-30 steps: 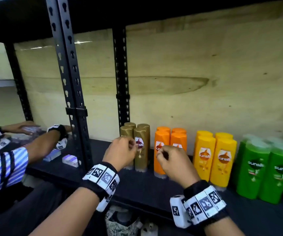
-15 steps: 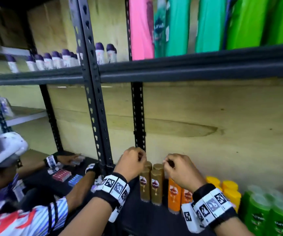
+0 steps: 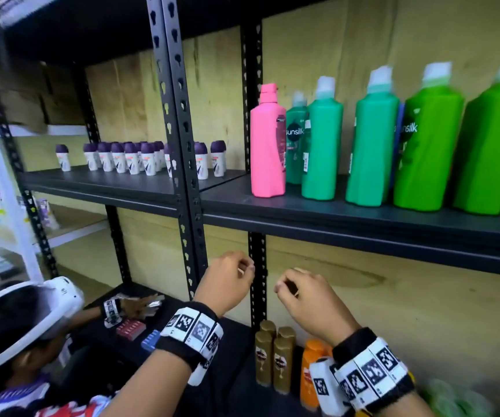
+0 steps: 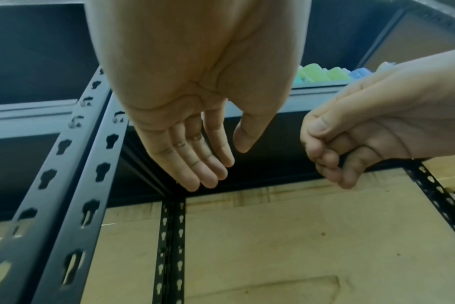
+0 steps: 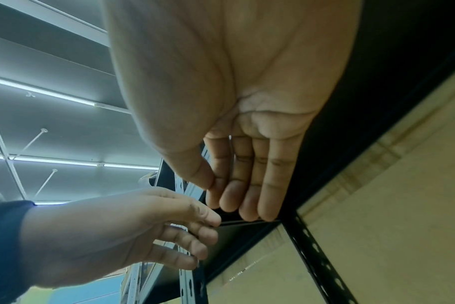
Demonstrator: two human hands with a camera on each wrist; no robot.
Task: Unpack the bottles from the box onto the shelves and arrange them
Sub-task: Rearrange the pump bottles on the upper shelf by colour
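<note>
Two hands hang in the air and neither holds anything! The left hand (image 3: 224,281) hovers just in front of the black upright post (image 3: 256,266), its fingers (image 4: 195,164) loosely extended and relaxed in the left wrist view. The right hand (image 3: 306,296) sits just right of that post; its fingers (image 5: 247,197) lie together, lightly bent, with the thumb resting against them.

Below the hands, at the foot of the post, four gold bottles (image 3: 274,356) stand upright on the lower shelf (image 3: 236,356), two in front and two behind. One orange bottle (image 3: 310,371) shows just right of them, partly hidden by the right wrist band.

Up on the upper shelf (image 3: 363,212), right of the post: one pink bottle (image 3: 268,142) nearest it, then three teal-green bottles (image 3: 322,145), then two bright green bottles (image 3: 429,152). All are upright in a row.

Left of the post on the same level, a crowd of small white roll-ons with purple caps (image 3: 134,159) stands, too many and too overlapped to count exactly.

One other person (image 3: 17,341) in a white headset is working at the lower left.
</note>
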